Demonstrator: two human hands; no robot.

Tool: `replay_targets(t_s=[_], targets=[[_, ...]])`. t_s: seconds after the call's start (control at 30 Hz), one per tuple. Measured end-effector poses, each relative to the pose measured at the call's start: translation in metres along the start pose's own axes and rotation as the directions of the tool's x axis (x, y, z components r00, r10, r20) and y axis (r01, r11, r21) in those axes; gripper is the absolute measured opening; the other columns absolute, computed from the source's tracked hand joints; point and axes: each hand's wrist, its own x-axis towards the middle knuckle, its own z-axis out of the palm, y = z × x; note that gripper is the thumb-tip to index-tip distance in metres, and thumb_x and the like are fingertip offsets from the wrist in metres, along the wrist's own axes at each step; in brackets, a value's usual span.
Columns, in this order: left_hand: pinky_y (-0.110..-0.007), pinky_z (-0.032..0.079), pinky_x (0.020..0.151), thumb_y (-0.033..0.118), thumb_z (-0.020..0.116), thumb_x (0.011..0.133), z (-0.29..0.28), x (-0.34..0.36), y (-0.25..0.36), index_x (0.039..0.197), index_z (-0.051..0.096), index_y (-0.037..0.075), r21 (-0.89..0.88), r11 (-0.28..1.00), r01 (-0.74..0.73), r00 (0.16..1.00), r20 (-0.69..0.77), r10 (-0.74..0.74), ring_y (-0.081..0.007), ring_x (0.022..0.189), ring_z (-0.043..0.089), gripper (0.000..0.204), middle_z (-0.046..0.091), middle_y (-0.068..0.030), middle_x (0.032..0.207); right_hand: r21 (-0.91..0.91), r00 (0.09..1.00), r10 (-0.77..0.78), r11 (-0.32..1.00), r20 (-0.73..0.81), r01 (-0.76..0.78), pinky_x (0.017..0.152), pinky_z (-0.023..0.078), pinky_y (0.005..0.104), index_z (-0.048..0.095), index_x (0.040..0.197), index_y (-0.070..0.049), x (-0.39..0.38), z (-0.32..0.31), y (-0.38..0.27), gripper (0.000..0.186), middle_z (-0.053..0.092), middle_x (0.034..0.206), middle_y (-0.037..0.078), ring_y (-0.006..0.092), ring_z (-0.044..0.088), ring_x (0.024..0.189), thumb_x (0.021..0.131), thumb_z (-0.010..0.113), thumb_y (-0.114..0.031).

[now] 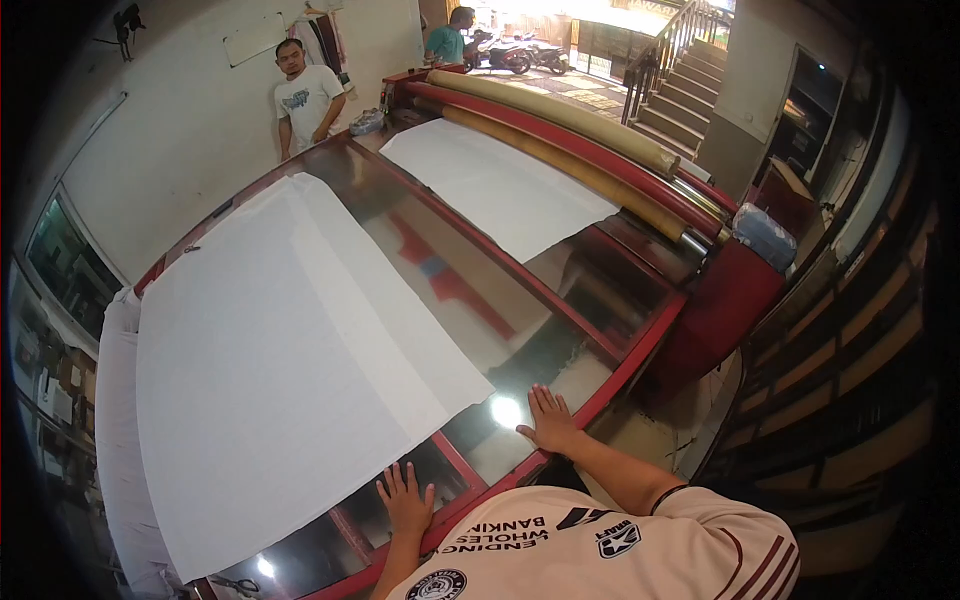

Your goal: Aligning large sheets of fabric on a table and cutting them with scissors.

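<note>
My left hand (406, 497) lies flat, fingers spread, on the glass top of a long red-framed table (640, 350), just beside the near edge of a large white fabric sheet (280, 360). My right hand (548, 418) rests flat on the glass too, close to the red front rail, next to a bright lamp reflection. Neither hand holds anything. A second white sheet (500, 185) lies farther along the table, feeding under long tan and red rollers (560, 130).
A person in a white shirt (305, 100) stands at the table's far left side by the wall. Another person (448, 40) stands beyond, near parked motorbikes. Stairs (690, 90) rise at the back right. Scissors (235, 583) lie on the near left glass. Dark shelving stands at right.
</note>
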Motion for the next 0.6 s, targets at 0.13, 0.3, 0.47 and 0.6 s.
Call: replay_targets(t_s=[0.13, 0.3, 0.47, 0.6], targets=[[-0.061, 0.012, 0.119, 0.048, 0.053, 0.095, -0.001, -0.002, 0.001, 0.148, 0.044, 0.006, -0.022, 0.999, 0.043, 0.999, -0.004, -0.043, -0.0399, 0.148, 0.025, 0.068, 0.036, -0.0226, 0.155, -0.024, 0.987, -0.069, 0.998, -0.145, 0.066, 0.123, 0.015, 0.051, 0.017, 0.156, 0.004, 0.008, -0.001, 0.004, 0.091, 0.015, 0.164, 0.022, 0.0354, 0.014, 0.153, 0.095, 0.054, -0.053], [-0.06, 0.015, 0.118, 0.047, 0.057, 0.093, -0.003, -0.001, 0.001, 0.147, 0.046, 0.008, 0.004, 1.0, 0.018, 0.999, -0.05, -0.018, -0.0386, 0.146, 0.029, 0.068, 0.038, -0.0208, 0.154, -0.044, 0.997, 0.042, 0.998, 0.068, -0.039, 0.123, 0.012, 0.0514, 0.014, 0.156, 0.004, 0.001, 0.011, 0.015, 0.095, 0.013, 0.165, 0.023, 0.0349, 0.013, 0.153, 0.095, 0.049, -0.06], [-0.06, 0.014, 0.118, 0.047, 0.057, 0.093, -0.008, 0.001, 0.0, 0.148, 0.045, 0.008, -0.037, 0.998, 0.044, 0.999, -0.016, -0.045, -0.0385, 0.147, 0.027, 0.069, 0.037, -0.0216, 0.154, -0.009, 0.999, 0.016, 1.0, 0.029, -0.016, 0.123, 0.011, 0.0512, 0.014, 0.157, 0.001, 0.003, 0.025, 0.02, 0.095, 0.013, 0.165, 0.02, 0.0337, 0.012, 0.154, 0.095, 0.047, -0.063], [-0.059, 0.017, 0.118, 0.046, 0.059, 0.092, -0.008, 0.001, -0.001, 0.146, 0.048, 0.008, -0.034, 0.999, 0.03, 0.998, -0.053, -0.032, -0.0383, 0.145, 0.03, 0.067, 0.039, -0.0206, 0.152, 0.014, 0.999, 0.02, 1.0, -0.04, -0.019, 0.122, 0.015, 0.0513, 0.022, 0.155, 0.001, 0.006, 0.021, 0.017, 0.093, 0.02, 0.163, 0.02, 0.0341, 0.017, 0.152, 0.092, 0.057, -0.058]])
